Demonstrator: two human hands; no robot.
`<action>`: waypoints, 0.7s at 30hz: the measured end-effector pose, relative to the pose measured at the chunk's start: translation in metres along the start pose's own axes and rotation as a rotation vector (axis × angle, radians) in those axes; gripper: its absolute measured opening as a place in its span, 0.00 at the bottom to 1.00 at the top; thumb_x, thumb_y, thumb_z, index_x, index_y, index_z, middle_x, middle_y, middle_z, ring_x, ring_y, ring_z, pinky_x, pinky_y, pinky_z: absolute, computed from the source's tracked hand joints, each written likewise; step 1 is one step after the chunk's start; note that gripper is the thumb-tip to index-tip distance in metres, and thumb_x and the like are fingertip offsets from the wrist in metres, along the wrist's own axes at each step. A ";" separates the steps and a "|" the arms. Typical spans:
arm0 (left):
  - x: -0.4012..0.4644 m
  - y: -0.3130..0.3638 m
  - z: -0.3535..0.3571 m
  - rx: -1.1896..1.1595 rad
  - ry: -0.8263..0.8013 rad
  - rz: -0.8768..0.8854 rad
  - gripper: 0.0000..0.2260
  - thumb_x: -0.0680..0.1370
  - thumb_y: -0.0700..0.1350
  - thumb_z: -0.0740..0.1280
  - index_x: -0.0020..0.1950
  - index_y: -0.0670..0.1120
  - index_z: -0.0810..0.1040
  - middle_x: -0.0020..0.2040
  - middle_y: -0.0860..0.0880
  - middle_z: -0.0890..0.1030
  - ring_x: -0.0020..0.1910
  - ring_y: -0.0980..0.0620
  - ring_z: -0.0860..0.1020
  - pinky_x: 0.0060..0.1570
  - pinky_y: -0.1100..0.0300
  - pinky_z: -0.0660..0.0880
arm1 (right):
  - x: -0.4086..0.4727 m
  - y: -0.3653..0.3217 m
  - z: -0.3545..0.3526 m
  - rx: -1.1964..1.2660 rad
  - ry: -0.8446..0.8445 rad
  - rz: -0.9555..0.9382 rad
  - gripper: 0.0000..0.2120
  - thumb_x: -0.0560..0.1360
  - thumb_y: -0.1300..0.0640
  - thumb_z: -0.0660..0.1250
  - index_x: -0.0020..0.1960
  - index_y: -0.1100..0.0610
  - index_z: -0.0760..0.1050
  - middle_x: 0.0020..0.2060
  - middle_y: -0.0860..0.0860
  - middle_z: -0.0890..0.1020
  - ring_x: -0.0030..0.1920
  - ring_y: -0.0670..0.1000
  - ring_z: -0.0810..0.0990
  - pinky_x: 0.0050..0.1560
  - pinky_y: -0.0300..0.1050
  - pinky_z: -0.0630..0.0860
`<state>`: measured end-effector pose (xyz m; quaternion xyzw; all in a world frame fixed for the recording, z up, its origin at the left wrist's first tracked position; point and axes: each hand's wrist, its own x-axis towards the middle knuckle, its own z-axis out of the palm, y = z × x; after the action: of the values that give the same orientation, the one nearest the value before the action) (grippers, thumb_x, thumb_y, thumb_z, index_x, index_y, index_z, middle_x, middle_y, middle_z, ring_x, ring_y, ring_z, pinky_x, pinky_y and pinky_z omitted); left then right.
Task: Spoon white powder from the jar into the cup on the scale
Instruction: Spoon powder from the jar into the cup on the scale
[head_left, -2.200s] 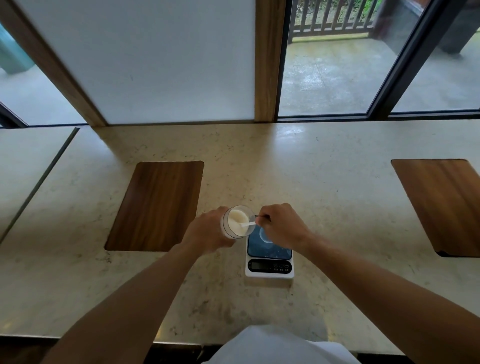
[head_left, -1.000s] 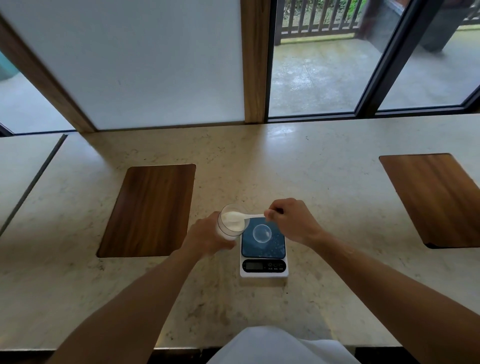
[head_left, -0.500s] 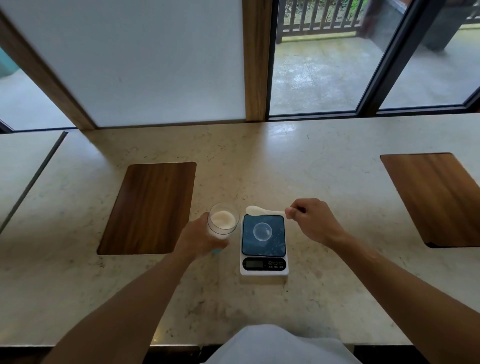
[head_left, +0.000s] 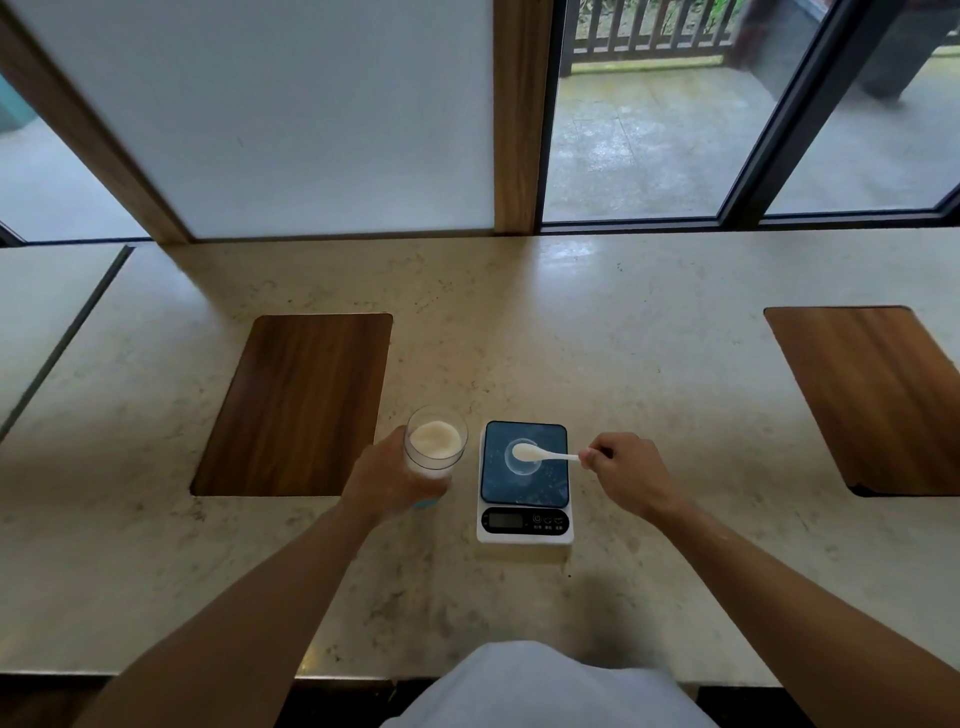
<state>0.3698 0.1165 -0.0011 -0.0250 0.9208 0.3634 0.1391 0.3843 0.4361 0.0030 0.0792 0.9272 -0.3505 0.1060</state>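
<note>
A clear jar (head_left: 435, 441) holding white powder stands upright just left of the scale, gripped around its side by my left hand (head_left: 387, 480). The white scale (head_left: 524, 483) has a dark blue platform and a small clear cup (head_left: 522, 462) at its middle. My right hand (head_left: 626, 475) pinches the handle of a white spoon (head_left: 540, 454) from the right. The spoon's bowl, heaped with powder, hovers right over the cup's opening.
The beige stone counter (head_left: 519, 353) carries two inset wooden panels, one at the left (head_left: 296, 405) and one at the far right (head_left: 872, 400). A window wall runs behind the counter. The counter's front edge (head_left: 208, 675) is close to my body.
The spoon left the jar with powder, travelled right past the scale's far edge, then came down over the cup. My left hand brought the jar from tilted to upright.
</note>
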 end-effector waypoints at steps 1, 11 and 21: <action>0.000 0.000 0.000 -0.002 -0.001 0.004 0.37 0.59 0.63 0.79 0.66 0.55 0.75 0.56 0.56 0.83 0.54 0.52 0.81 0.57 0.51 0.79 | 0.001 0.000 0.002 -0.001 0.001 0.006 0.11 0.79 0.56 0.66 0.41 0.57 0.82 0.30 0.46 0.78 0.30 0.44 0.74 0.30 0.39 0.65; -0.004 -0.004 0.002 -0.030 0.007 -0.011 0.36 0.60 0.59 0.81 0.65 0.54 0.76 0.55 0.56 0.83 0.54 0.52 0.81 0.57 0.49 0.79 | 0.009 -0.002 0.018 -0.049 0.007 0.039 0.12 0.80 0.55 0.64 0.43 0.59 0.82 0.32 0.50 0.80 0.32 0.48 0.77 0.31 0.39 0.69; -0.004 -0.003 0.002 -0.025 0.011 -0.045 0.35 0.57 0.62 0.79 0.63 0.57 0.77 0.52 0.58 0.84 0.51 0.54 0.82 0.55 0.50 0.80 | 0.012 -0.002 0.017 -0.111 0.029 0.015 0.11 0.79 0.55 0.65 0.42 0.58 0.82 0.32 0.49 0.80 0.32 0.46 0.77 0.32 0.40 0.72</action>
<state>0.3742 0.1159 -0.0034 -0.0496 0.9161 0.3717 0.1418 0.3742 0.4237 -0.0111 0.0855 0.9460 -0.2966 0.0994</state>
